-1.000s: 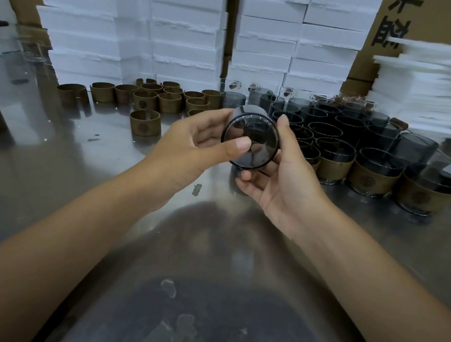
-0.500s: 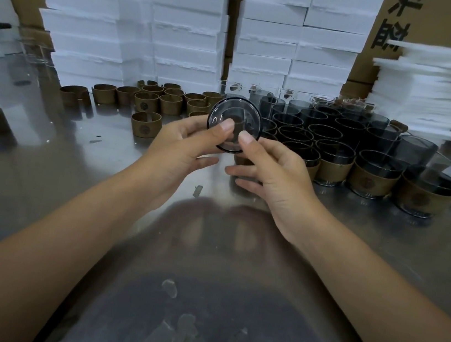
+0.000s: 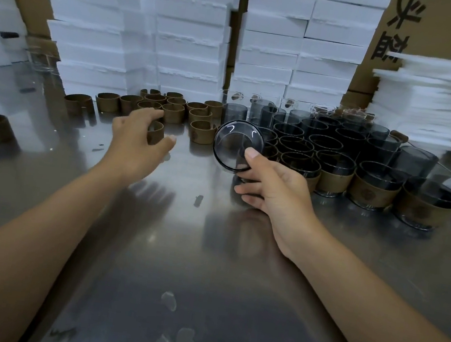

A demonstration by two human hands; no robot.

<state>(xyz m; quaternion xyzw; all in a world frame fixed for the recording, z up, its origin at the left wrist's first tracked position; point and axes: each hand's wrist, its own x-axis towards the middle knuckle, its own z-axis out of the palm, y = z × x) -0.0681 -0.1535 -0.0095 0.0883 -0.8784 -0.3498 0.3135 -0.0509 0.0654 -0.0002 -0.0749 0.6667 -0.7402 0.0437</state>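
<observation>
Fingers (image 3: pixel 148 115) of my left hand (image 3: pixel 133 137) arch wide over one brown paper sleeve (image 3: pixel 155 133), with the thumb on its near right side, and I cannot tell whether they have closed on it or only bracket it. The sleeve stands upright on the steel table (image 3: pixel 206 255), toward the far edge and left of centre, at the front of the loose sleeves (image 3: pixel 174 107) bunched before the white foam blocks (image 3: pixel 191 35). My right hand (image 3: pixel 271 190) holds the smoked glass (image 3: pixel 235 147) clear of the table, just right of centre, with my thumb (image 3: pixel 252 155) pinched on the near rim and the other fingers curled beneath. The glass is tipped over so that a round end faces me. The next move hangs on this, I think: the sleeve lies to the left of the glass, well apart from it, under my left hand alone. Its axis points straight up, while the axis of the glass runs nearly level, from me toward the far edge. One of them must turn before the sleeve can slide on. Half a second ago both hands were on the glass, held higher in front of the sleeved glasses (image 3: pixel 333 176). Since then my left hand has let go and swung off to the left, and the glass has sunk a little toward the table.
</observation>
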